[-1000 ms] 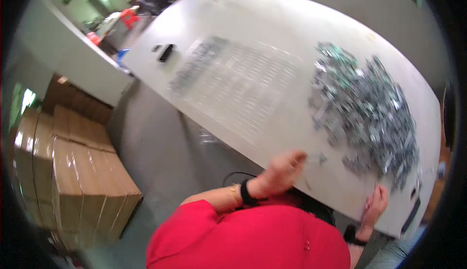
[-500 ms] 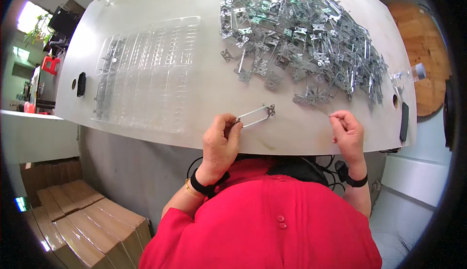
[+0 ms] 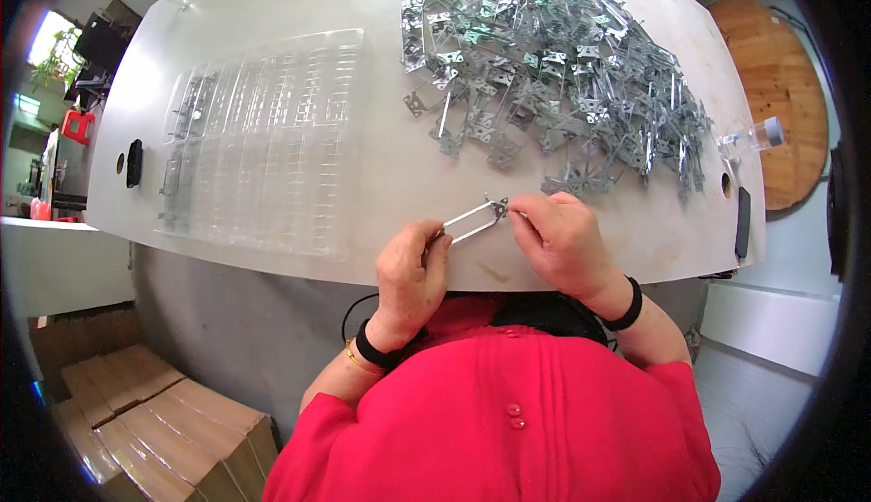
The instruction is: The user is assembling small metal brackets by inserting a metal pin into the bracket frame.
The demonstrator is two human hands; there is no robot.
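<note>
Pinches the near end of a metal frame (image 3: 470,213) between the thumb and fingers of the left hand (image 3: 413,270), closed on it, and hides that end partly behind the fingertips; holds the frame just inside the front edge of the white table (image 3: 386,184), slanting away and to the right, with two slim rods (image 3: 476,231) in plain view between the hands; has the right hand (image 3: 564,239) at the opposite end, with thumb and forefinger close together at the end plate (image 3: 500,209); cannot tell whether gripping that plate or only touching it, nor whether pinching some small piece there; curls the other right fingers in toward the palm.

Wears a red top (image 3: 490,411), a black wristband (image 3: 626,307) on each arm, and a gold-coloured bracelet (image 3: 352,355) on the left one; has a large, tangled heap of grey metal parts (image 3: 553,66) beyond the hands, mostly to the right, with its nearest cluster just past the right hand; has clear plastic trays (image 3: 272,175) at the left, well apart from the frame, with dark metal pieces (image 3: 186,107) along the leftmost row; has a capped clear container (image 3: 748,139) by the right edge, near the heap, and brown cartons (image 3: 181,429) low at the left.
</note>
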